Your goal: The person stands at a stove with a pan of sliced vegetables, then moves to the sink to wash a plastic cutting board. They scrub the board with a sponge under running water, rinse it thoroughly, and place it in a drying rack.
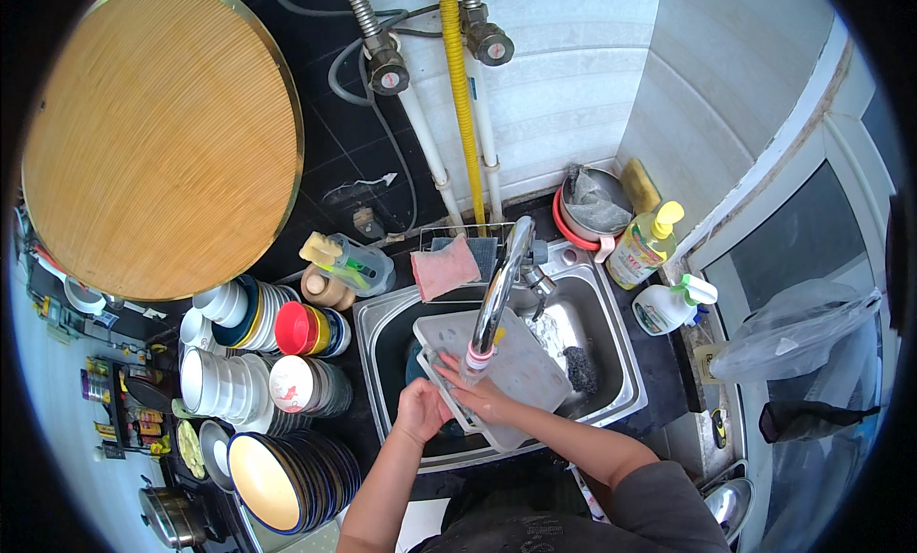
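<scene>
A translucent plastic lid or shallow tray (534,381) lies tilted across the stainless steel double sink (630,402), under the chrome faucet (494,302). My left hand (424,410) holds its left edge. My right hand (476,395) rests on its upper face near that edge, fingers spread, just below the faucet's pink-ringed spout. Beneath the lid, in the left basin, a dark teal item shows in part. A dark scouring pad (580,370) lies in the right basin. A pink cloth (445,268) hangs on a wire rack behind the sink.
Stacked bowls (265,481), white bowls (222,385) and cups crowd the counter on the left. A large round wooden board (165,137) stands behind them. A yellow-capped soap bottle (641,248), a white spray bottle (663,308) and nested pans (598,195) are at the right.
</scene>
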Tool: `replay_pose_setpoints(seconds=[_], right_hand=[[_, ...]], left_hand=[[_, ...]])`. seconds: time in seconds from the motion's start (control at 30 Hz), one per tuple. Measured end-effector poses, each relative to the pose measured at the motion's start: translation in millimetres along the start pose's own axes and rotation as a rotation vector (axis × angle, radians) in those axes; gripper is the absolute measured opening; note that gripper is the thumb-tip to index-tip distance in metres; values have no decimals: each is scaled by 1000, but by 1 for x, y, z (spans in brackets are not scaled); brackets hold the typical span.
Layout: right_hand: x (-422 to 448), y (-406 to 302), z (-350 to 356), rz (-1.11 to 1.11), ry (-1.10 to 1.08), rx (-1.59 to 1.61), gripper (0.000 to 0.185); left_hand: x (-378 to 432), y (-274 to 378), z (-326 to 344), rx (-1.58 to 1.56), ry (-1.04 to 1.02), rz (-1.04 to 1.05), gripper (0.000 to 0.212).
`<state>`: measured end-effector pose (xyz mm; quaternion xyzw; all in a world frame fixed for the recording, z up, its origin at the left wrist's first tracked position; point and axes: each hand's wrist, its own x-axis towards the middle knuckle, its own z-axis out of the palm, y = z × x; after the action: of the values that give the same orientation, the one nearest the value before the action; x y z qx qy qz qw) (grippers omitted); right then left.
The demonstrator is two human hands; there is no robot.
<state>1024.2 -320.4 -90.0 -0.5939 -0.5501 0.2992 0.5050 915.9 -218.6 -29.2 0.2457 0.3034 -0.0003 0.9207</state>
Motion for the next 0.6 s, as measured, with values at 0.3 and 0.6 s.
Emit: replay_pose_setpoints(seconds=[0.3,0.6], right_hand=[[39,-2,9,63,164,1,56],[-67,6,6,124,17,-1,59]], left_hand=[[6,13,26,225,254,-2,83],[23,0,12,286,478,22,47]])
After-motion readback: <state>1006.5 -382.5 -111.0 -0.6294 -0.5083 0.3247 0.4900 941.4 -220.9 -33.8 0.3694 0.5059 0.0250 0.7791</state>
